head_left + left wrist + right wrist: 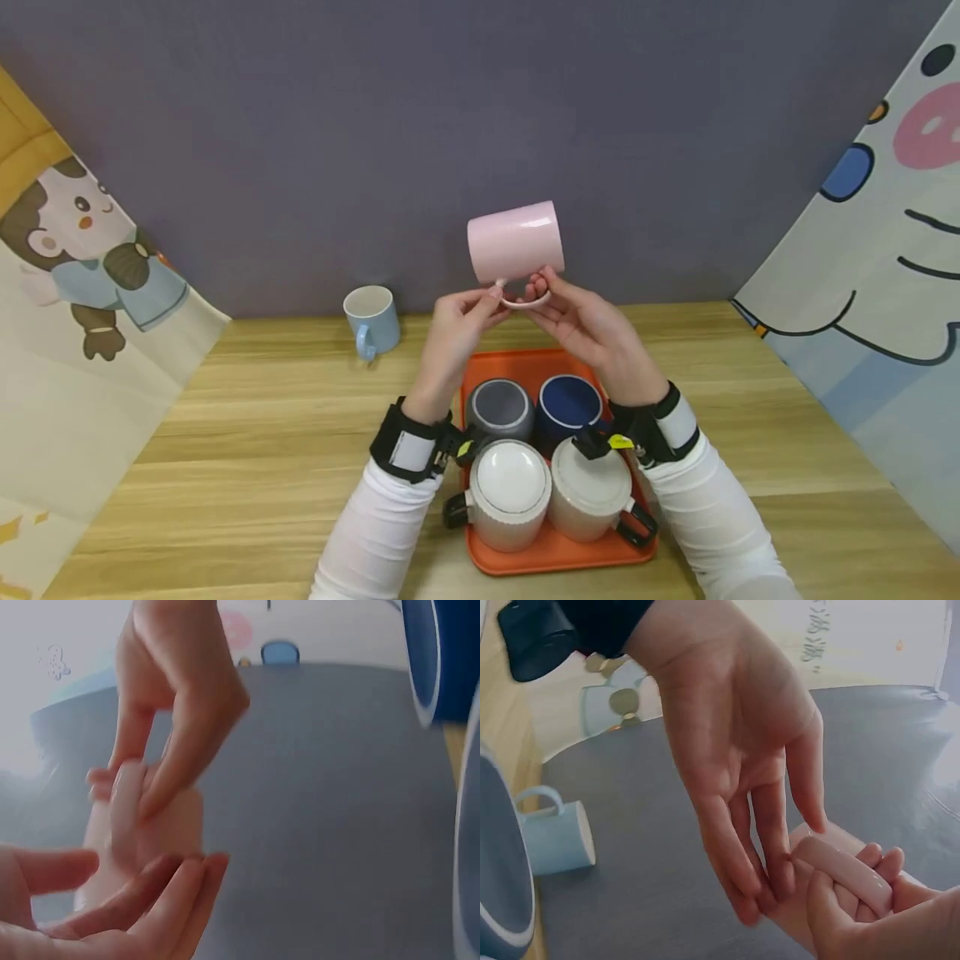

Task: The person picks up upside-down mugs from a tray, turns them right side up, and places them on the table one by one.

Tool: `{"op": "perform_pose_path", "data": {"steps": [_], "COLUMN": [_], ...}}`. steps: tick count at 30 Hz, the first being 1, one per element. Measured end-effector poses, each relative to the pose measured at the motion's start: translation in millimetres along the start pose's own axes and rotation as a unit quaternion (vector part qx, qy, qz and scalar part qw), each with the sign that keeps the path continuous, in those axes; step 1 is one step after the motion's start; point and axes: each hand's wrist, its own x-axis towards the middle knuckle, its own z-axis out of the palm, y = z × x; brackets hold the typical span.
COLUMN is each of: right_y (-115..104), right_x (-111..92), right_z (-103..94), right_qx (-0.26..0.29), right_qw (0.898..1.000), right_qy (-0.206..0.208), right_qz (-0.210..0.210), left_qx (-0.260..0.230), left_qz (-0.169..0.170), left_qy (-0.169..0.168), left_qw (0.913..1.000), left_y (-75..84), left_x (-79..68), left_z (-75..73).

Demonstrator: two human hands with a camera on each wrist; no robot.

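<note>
A pink mug [514, 242] is held up sideways above the table, its handle [525, 302] pointing down. My right hand [596, 333] grips it by the handle, with fingers through the loop, as the right wrist view also shows. On the other side, my left hand [461, 329] is close against the handle's end. In the left wrist view its fingers [161, 900] lie fairly straight along the mug, the thumb apart from them. How firmly the left fingertips touch the mug is hard to tell.
Below the hands an orange tray [491, 565] holds a grey mug [501, 408], a dark blue mug [570, 404] and two whitish lidded mugs with black handles, a left one [512, 492] and a right one [591, 492]. A light blue mug [375, 321] stands by the grey back wall.
</note>
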Motion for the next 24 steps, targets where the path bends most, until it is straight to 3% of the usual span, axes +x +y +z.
{"op": "perform_pose_path", "data": {"steps": [5,8,16,24], "right_y": [-0.6,0.7,8.8,19.1], "right_x": [10.5,17.7,37.9,54.4], "right_z": [4.9,9.1,21.1,29.7], "right_qx": [-0.044,-0.057,-0.086,-0.136], "right_qw": [0.999,0.998,0.995,0.986], "right_qy": [0.013,0.027,0.05,0.09], "right_qz": [-0.009,-0.012,-0.017,-0.012], "left_qx": [0.081,0.142,0.271,0.392], "left_qz": [0.037,0.077,0.158,0.194], "left_qy": [0.022,0.049,0.102,0.106], "left_qw": [0.9958,0.9857,0.944,0.893], "left_y": [7.0,8.2,-3.0,-26.6], "left_x": [-1.2,-1.5,-1.0,-6.0], "left_z": [-20.6,-29.6,-49.7,-74.9]}}
